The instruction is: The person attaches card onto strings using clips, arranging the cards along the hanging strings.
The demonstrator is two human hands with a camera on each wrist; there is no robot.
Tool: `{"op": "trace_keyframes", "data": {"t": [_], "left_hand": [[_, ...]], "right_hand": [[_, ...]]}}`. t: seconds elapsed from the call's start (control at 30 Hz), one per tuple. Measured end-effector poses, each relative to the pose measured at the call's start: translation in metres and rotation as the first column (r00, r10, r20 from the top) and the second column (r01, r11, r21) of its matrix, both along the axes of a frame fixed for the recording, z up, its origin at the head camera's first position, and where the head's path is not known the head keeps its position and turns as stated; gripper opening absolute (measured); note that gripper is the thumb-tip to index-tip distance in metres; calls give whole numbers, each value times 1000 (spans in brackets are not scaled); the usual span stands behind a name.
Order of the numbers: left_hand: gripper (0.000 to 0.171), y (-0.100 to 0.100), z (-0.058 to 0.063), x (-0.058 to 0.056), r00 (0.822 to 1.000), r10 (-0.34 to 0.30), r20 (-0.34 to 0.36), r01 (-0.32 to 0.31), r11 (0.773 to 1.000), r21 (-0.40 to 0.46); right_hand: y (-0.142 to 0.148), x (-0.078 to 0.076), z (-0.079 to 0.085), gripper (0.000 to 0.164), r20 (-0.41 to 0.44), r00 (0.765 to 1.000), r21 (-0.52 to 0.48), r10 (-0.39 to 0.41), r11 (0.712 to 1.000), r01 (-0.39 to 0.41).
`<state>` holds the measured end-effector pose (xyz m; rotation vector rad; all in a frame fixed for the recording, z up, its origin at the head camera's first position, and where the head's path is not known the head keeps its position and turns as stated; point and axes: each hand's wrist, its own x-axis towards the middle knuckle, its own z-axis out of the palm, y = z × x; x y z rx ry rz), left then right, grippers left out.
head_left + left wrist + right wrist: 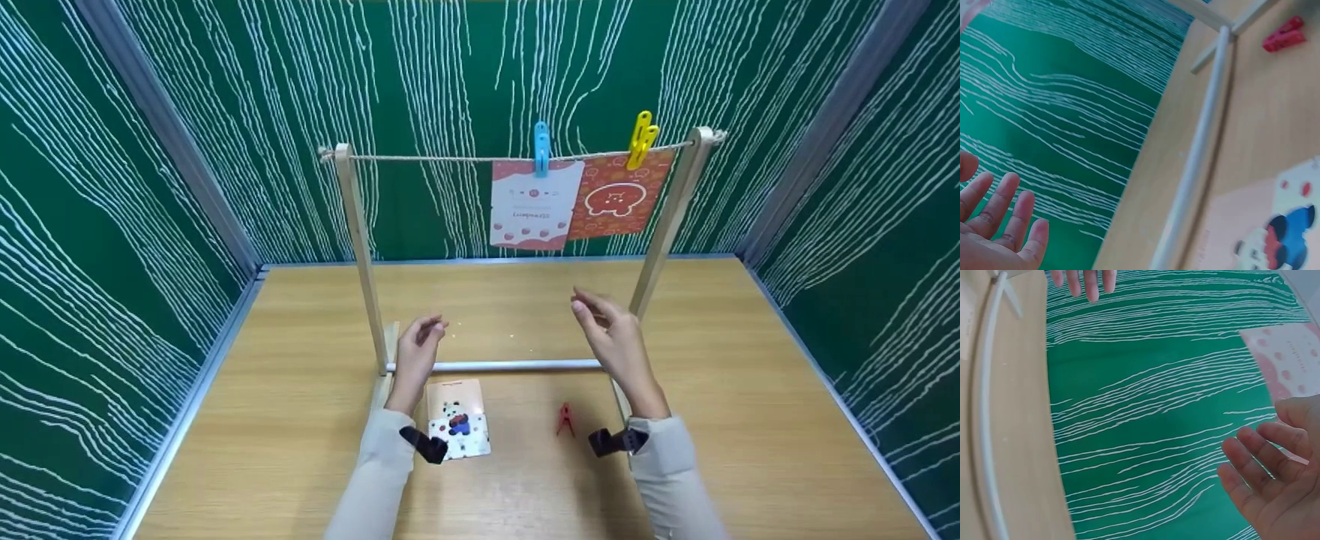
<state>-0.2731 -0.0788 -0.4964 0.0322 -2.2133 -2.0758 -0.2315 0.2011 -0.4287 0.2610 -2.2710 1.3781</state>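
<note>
My left hand [418,355] is raised by the left post of a wooden frame, fingers loosely bent and holding nothing. On the other side my right hand [616,345] hovers near the right post, also without anything in its grasp. Between and below them a panda card [459,418] lies on the table beside my left wrist, and a red clothespin [565,420] rests near my right wrist. From the rope [427,158] hang a pink-and-white card [534,210] under a blue clothespin [541,148] and a red card [622,196] under a yellow clothespin [642,141].
The frame's wooden left post [358,247] and right post [670,225] hold up the rope. A pale crossbar [517,366] joins them low over the wooden table [262,435]. Green panels with white wavy lines [442,90] enclose the back and sides.
</note>
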Motion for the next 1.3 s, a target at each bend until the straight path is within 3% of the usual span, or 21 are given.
{"op": "trace_keyframes", "data": {"t": [0.3,0.57,0.73,1.0,1.3], "left_hand": [[33,-7,-33,10,994,61,93,-61,998,-8],[29,-9,-62,15,983,151,103,-140,984,-106],[29,-11,-77,18,981,161,107,-148,982,-116],[30,-16,-90,19,982,158,106,-132,966,-220],[36,-21,-98,15,968,146,205,-84,955,-283]], "right_hand": [[-3,7,-40,32,140,990,-7,7,1000,-6],[-5,11,-70,36,246,969,-32,-1,999,10],[-5,17,-84,37,296,955,-15,-8,1000,13],[-6,23,-108,39,391,920,15,-16,1000,11],[-3,30,-125,41,485,872,79,-67,996,33]]}}
